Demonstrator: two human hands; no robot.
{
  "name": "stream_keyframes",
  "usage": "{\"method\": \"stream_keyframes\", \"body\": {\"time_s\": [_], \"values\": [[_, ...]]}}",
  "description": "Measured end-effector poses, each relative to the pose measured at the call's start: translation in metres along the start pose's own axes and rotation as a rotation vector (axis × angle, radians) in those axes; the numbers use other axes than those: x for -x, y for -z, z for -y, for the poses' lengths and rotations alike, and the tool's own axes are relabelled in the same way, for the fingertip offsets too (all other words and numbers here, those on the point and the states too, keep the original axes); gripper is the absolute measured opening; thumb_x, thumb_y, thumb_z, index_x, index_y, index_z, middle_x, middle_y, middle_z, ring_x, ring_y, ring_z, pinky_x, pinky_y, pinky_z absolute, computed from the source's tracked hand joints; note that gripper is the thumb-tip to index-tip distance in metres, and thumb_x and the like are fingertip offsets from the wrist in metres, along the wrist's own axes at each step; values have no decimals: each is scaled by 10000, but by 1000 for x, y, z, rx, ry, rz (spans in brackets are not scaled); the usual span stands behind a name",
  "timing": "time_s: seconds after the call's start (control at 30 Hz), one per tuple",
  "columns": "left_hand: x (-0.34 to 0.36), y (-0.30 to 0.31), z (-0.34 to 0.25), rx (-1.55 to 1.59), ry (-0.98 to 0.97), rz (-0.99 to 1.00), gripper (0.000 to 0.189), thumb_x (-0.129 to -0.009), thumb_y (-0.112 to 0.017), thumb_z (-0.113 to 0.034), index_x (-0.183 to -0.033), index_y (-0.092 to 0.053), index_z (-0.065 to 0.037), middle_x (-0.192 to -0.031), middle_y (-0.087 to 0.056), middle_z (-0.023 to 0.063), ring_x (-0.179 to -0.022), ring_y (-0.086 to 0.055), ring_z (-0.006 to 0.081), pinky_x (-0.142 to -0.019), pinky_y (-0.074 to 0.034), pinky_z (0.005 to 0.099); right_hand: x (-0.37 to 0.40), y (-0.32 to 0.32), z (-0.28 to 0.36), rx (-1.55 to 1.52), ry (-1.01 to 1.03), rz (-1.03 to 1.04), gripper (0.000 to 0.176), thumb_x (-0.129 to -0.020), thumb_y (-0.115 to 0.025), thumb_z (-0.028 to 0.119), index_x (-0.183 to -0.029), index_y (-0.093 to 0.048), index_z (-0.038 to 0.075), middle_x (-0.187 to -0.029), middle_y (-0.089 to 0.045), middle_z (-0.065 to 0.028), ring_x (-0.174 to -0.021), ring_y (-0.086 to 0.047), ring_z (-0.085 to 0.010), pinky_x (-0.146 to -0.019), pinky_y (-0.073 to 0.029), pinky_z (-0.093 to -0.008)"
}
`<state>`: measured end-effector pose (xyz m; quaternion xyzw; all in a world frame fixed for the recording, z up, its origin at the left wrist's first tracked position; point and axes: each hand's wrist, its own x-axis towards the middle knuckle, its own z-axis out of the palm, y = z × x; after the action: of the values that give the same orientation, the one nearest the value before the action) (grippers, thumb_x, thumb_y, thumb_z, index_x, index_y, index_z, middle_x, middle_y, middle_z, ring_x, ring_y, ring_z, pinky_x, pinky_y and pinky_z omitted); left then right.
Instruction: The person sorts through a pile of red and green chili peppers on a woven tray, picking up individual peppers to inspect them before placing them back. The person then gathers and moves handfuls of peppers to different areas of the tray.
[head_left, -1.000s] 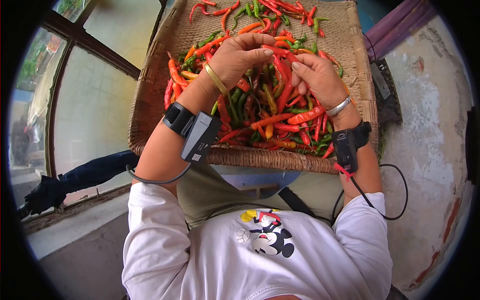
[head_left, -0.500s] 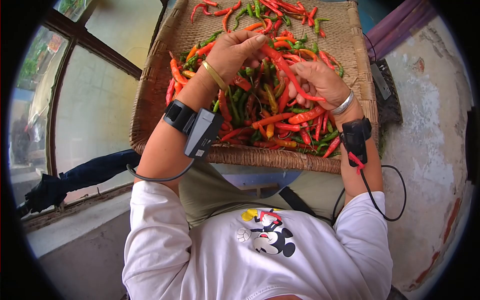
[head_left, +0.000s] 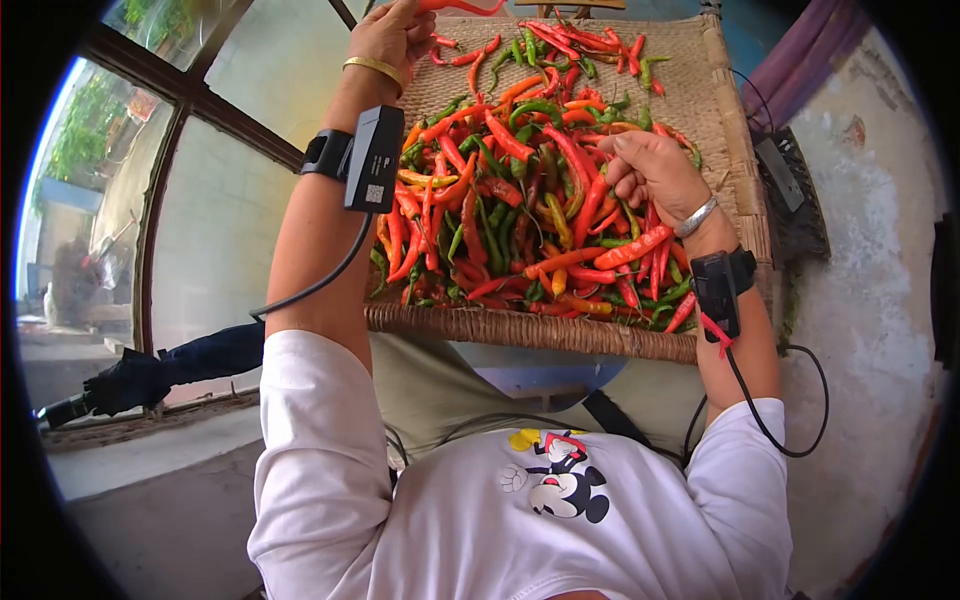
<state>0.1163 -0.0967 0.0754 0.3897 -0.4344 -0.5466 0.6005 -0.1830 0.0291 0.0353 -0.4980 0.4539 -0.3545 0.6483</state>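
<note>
Near the top edge of view: one red pepper, partly cut off by the frame, pinched near one end by the left hand. Right hand over the right side of the pepper pile, fingers curled, thumb against index finger; cannot tell whether anything is pinched. Pile lies on a woven tray. Judgement: light grip best, to spare the skin; left wrist box should stay clear of the pile.

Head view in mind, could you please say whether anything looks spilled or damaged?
The wall at the right looks worn, its surface patchy and stained. No spill shows: the loose peppers lie in the woven tray.
</note>
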Motion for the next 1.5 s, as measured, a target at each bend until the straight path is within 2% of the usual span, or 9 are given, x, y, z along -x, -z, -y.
{"method": "stream_keyframes", "body": {"time_s": [0.07,0.1,0.3,0.9,1.23,1.27,1.33,1.4,1.5], "values": [[7,-4,3,-7,-56,-65,152,-830,-561,-162,-926,-547,-45,-778,-600,54,-619,-565,99,-586,-499,268,0,-5,4,29,15,9,287,-883,-456,249,-996,-533,-4,-656,-579,-5,-502,-515,-32,-412,-391,-145],[9,0,6,53,-39,43,165,-826,-562,-140,-961,-536,-48,-821,-613,67,-651,-583,112,-588,-499,266,2,-6,4,64,8,5,281,-881,-459,240,-995,-533,-6,-652,-574,-1,-504,-509,-32,-416,-389,-146],[37,8,38,217,164,84,190,-848,-514,-92,-1037,-525,-76,-919,-607,44,-789,-587,122,-675,-491,256,2,-9,3,143,-14,-2,243,-878,-461,220,-972,-541,11,-650,-561,4,-515,-512,-38,-419,-397,-158],[58,8,48,320,179,82,206,-856,-504,-94,-1053,-503,-34,-919,-588,60,-779,-577,120,-679,-505,243,-1,-14,-2,174,-38,-17,210,-865,-482,188,-978,-558,27,-656,-556,9,-503,-499,-37,-426,-396,-160],[56,-3,54,242,190,-29,183,-805,-596,-205,-850,-536,-38,-725,-569,42,-608,-546,110,-525,-471,221,-3,-16,-6,228,-18,-61,205,-867,-480,181,-984,-556,30,-652,-547,14,-510,-486,-35,-432,-377,-157],[37,7,75,430,251,55,168,-801,-596,-185,-842,-540,-33,-702,-568,48,-559,-525,105,-481,-450,216,-4,-15,-9,241,-13,-71,206,-869,-477,179,-990,-553,31,-652,-543,14,-513,-484,-34,-432,-375,-156],[47,-12,63,221,139,-93,121,-788,-582,-136,-808,-552,-20,-668,-562,52,-497,-488,84,-406,-399,212,-8,-7,-15,234,12,-41,208,-873,-470,174,-1012,-539,36,-649,-534,16,-506,-472,-33,-425,-370,-156],[40,-19,73,273,91,-139,87,-738,-583,-80,-776,-565,-5,-652,-574,58,-489,-494,96,-407,-407,224,-11,-2,-20,237,10,-74,217,-875,-470,174,-1034,-523,36,-636,-515,21,-488,-450,-34,-417,-361,-156],[34,-28,85,46,-51,-298,91,-647,-625,-75,-690,-623,5,-586,-582,73,-514,-562,141,-471,-464,278,-15,2,-23,226,0,-68,228,-877,-474,187,-1044,-514,37,-618,-494,29,-472,-427,-32,-405,-345,-158]]}}
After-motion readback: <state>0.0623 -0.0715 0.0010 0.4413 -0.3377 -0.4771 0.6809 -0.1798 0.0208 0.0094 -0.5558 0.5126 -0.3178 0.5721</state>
